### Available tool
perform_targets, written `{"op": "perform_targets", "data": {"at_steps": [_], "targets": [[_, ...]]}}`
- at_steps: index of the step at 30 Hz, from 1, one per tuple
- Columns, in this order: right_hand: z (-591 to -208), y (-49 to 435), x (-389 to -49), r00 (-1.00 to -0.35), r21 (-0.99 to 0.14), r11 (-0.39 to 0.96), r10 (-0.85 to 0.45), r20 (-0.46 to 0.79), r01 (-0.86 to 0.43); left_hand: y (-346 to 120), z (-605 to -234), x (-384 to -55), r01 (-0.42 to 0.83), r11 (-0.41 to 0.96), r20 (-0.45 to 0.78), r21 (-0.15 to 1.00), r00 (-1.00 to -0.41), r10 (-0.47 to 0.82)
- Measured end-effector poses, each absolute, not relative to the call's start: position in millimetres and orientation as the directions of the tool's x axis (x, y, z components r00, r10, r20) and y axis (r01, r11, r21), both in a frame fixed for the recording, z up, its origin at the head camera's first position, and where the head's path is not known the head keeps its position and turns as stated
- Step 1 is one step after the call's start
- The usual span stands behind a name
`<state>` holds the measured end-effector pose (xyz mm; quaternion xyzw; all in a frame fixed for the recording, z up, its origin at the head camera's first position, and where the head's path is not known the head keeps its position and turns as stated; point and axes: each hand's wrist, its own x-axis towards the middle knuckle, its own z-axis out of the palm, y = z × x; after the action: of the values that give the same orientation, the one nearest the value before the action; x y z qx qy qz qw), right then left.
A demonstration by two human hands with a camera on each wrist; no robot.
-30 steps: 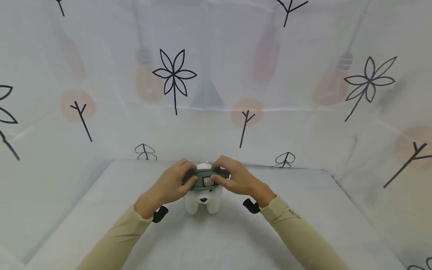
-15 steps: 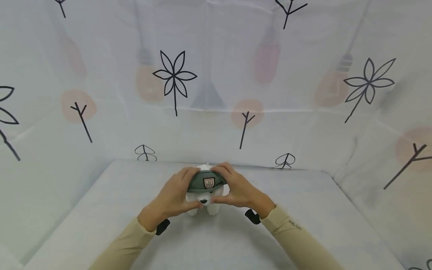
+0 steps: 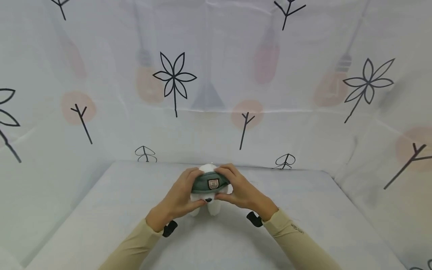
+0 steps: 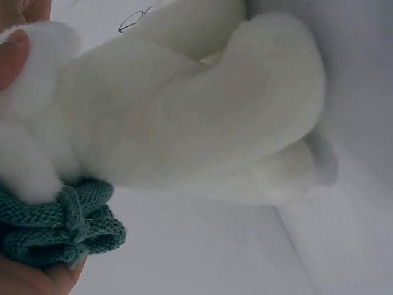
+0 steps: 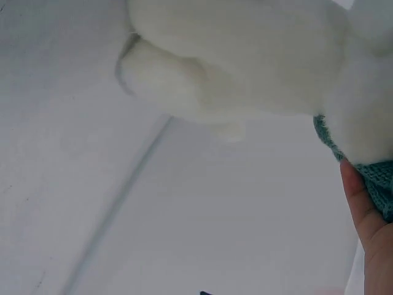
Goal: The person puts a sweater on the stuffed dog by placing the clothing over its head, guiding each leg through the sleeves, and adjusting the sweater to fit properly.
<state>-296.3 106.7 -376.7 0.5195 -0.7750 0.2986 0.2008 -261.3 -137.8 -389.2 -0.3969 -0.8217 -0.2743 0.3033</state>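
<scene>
A white plush dog [image 3: 214,208] with a black nose stands on the white table, facing the head camera. Across its eyes and brow sits a green knitted band [image 3: 201,183] bearing a small badge [image 3: 213,183]. My left hand [image 3: 179,195] grips the dog's head from the left, fingers up on the band and thumb beside the muzzle. From the other side my right hand [image 3: 243,192] holds the head likewise. In the left wrist view, the knit [image 4: 86,218] shows gathered folds behind the head, with fingers against it. The right wrist view has fingers pressed along the band's edge [image 5: 381,175].
The white-covered table [image 3: 287,232] ends at a cloth backdrop [image 3: 209,131] printed with flowers, twigs and lamps. Black wrist mounts [image 3: 254,219] sit under both wrists. The sleeves are beige.
Both thumbs have moved down from the band to the muzzle while the fingers stayed on top. The dog's head and band have shifted slightly to the right.
</scene>
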Motion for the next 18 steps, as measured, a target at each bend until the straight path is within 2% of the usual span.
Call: {"op": "perform_targets", "data": {"at_steps": [5,18], "targets": [[-377.3,116.4,-297.5,-0.375,-0.246,0.284,-0.676,0.634,-0.927,-126.5,-391.9,-268.4,0.839,0.506,0.734,0.201,-0.471,0.49],[-384.8,140.9,-302.6,-0.424,-0.265,0.339,-0.594,0.684,-0.903,-101.3,-392.7,-276.7,0.807,0.536,0.702,0.247,-0.53,0.476]]}}
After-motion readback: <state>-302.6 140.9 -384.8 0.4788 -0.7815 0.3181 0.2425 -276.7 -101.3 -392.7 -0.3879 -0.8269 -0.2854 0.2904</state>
